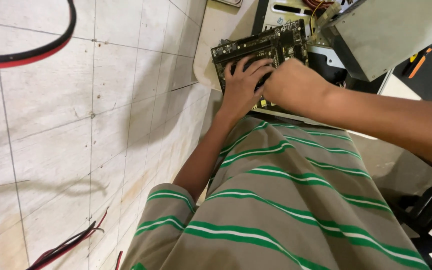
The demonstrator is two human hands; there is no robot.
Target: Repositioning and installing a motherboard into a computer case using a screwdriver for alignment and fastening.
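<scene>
Head camera view, looking steeply down over a person's tan shirt with green and white stripes [286, 200]. Both bare hands rest on a dark circuit board [256, 47] that lies flat at the top centre, tilted slightly in the frame.

Left hand [243, 82] lies palm down on the near part of the board, fingers spread and pressing on it, not closed around anything. Right hand [293, 85] sits just right of the left hand, touching it, curled into a loose fist over the board; whether it pinches something underneath cannot be told.

By its look the board is light, thin and stiff, but fragile: its top is crowded with small parts and sockets. The bare edges seem the safest place to take hold, not the populated face.

Right of the board, touching or nearly so, stands a grey metal box [391, 35] with a bundle of coloured wires [318, 7] at its upper left corner. Further right of the board, past the box, a small orange marking [420, 62] shows on a black surface. Left of the board stretches a pale tiled floor [51, 125], with a red and black cable [36, 50] far left and more red and black wires [71, 245] low down. No readable labels or packages show.
</scene>
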